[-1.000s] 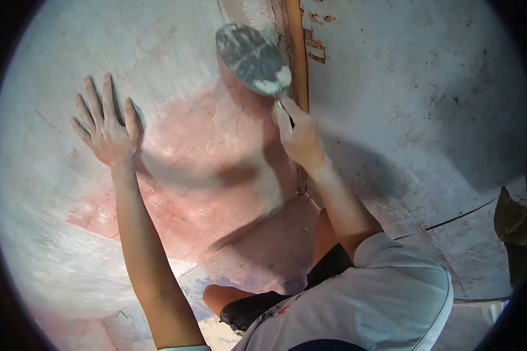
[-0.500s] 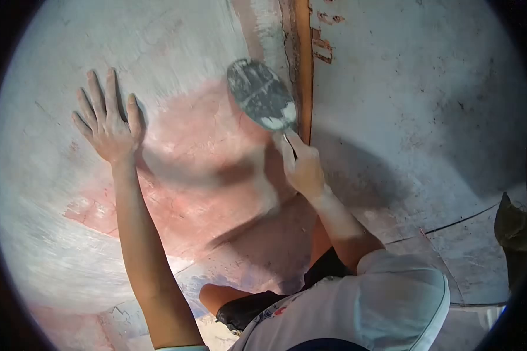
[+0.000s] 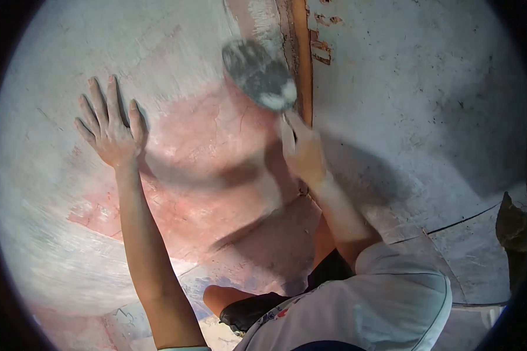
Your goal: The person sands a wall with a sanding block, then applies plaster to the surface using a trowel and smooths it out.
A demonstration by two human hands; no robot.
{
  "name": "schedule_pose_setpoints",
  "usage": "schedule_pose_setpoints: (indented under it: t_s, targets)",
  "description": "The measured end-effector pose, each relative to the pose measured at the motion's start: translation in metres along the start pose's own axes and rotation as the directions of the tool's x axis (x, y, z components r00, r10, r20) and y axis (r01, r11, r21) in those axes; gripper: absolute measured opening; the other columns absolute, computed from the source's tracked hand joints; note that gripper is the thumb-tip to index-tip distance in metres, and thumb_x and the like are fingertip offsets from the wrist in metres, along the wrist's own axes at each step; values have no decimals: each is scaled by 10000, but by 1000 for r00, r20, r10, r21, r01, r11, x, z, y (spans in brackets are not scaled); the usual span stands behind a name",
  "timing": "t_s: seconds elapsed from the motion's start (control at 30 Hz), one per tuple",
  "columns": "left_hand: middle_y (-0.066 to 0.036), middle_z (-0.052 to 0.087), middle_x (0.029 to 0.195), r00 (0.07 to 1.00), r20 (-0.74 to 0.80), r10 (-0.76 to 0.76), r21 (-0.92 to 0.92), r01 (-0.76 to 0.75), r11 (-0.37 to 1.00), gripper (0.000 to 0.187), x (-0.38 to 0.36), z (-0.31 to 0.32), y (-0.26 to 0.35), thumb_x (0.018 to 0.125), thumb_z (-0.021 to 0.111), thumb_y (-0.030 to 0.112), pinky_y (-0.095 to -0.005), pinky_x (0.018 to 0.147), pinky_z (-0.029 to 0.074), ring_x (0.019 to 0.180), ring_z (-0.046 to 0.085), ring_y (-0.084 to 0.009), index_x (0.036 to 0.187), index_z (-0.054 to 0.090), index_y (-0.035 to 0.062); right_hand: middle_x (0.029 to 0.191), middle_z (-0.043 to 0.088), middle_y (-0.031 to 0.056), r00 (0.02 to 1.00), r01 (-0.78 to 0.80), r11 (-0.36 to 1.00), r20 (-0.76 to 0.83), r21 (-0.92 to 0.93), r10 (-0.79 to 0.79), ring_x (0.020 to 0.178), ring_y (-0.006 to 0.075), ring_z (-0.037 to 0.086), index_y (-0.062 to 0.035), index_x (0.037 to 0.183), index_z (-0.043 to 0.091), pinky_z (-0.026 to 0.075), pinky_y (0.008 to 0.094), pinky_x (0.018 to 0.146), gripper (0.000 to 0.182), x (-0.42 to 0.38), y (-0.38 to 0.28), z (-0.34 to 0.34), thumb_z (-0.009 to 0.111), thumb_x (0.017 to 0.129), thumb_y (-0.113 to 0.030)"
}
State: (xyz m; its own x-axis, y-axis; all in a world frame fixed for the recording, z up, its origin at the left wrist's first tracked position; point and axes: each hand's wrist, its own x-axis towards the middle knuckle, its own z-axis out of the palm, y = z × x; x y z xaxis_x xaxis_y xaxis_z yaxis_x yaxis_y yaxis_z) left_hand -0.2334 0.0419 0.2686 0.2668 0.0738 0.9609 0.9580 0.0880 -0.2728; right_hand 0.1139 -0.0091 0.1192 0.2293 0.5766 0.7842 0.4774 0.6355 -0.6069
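My left hand (image 3: 116, 139) lies flat on the wall, fingers spread, on the pale surface just left of the reddish patch. In my right hand (image 3: 305, 153) is the handle of an oval, paddle-shaped trowel (image 3: 257, 75), my fingers wrapped round it. Its broad dark grey face carries whitish smears, with a thicker white area near the handle, and looks blurred by motion. The trowel overlaps the upper right of the reddish patch (image 3: 199, 131), close to the corner. Shadows of my arms fall across the patch.
A brown vertical strip (image 3: 303, 70) runs along the corner, beside chipped brick-coloured spots (image 3: 321, 47). To the right stands a grey, stained wall (image 3: 416, 88). A dark, ragged-edged piece (image 3: 512, 228) sits at the far right. My bent knee (image 3: 216, 295) shows below.
The trowel and my right hand have moved up and slightly left along the wall. My left hand stays flat in its place; the view has shifted slightly.
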Motion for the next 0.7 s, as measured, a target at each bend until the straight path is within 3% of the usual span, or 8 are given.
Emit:
schedule_pose_setpoints:
  t_s: [0.1,0.13,0.17,0.23,0.27,0.37,0.6,0.7]
  targets:
    - [13,365,1785,1000,1,1,19,-1,1000,600,-1,-1,0,1082,478,542,-634,1308,164,1626,348,-326,1653,510,361,916,682,336,998,58,998,24,-29,-57,918,560,658,-1,1120,675,524,599,715,230,73,-23,-9,578,1100,-209]
    - [9,375,1780,1000,4,3,34,-3,999,599,0,0,-1,1082,477,540,-634,1309,164,1624,354,-328,1650,516,355,838,616,295,998,45,998,35,46,-47,807,537,615,34,1145,651,509,479,696,246,83,-30,-12,544,1117,-187]
    - [9,375,1780,1000,-3,5,35,-5,999,599,2,1,-1,1082,477,540,-634,1309,164,1624,354,-328,1650,516,355,838,616,295,998,48,998,30,48,-50,807,537,615,34,1145,651,509,479,696,246,82,-28,-13,544,1117,-187]
    - [12,378,1778,1000,6,-6,14,6,1000,593,1,-1,1,1084,477,538,-630,1311,162,1624,356,-327,1646,522,357,939,690,343,995,-33,999,97,-3,33,901,563,665,-22,1197,706,532,611,711,261,58,-14,-15,575,1102,-227]
    - [12,378,1778,1000,3,-11,15,10,1000,593,-1,-3,2,1084,477,538,-630,1311,162,1624,356,-327,1646,522,357,956,691,352,998,46,998,33,-52,-44,920,558,679,-32,1254,713,540,619,741,281,36,-3,-12,582,1100,-227]
    - [18,376,1779,1000,-23,-5,0,5,1000,590,0,-1,2,1079,489,532,-623,1317,161,1630,350,-321,1641,530,356,996,699,350,999,-33,998,35,-61,35,951,559,678,-36,1342,686,542,619,765,329,-3,6,-14,575,1100,-228]
    - [19,382,1776,1000,10,-13,26,13,1000,584,2,-2,1,1084,480,532,-622,1317,165,1628,356,-327,1640,530,360,1003,705,322,986,160,987,40,-12,-160,992,566,644,-29,1171,683,533,618,770,243,101,-33,-20,542,1114,-218]
    - [20,382,1776,1000,14,-11,24,11,1000,587,-1,-6,3,1086,476,531,-627,1314,176,1628,354,-332,1645,521,359,1013,711,328,995,68,997,69,-39,-66,991,567,659,-35,1207,694,543,622,780,270,53,-19,-20,547,1113,-242]
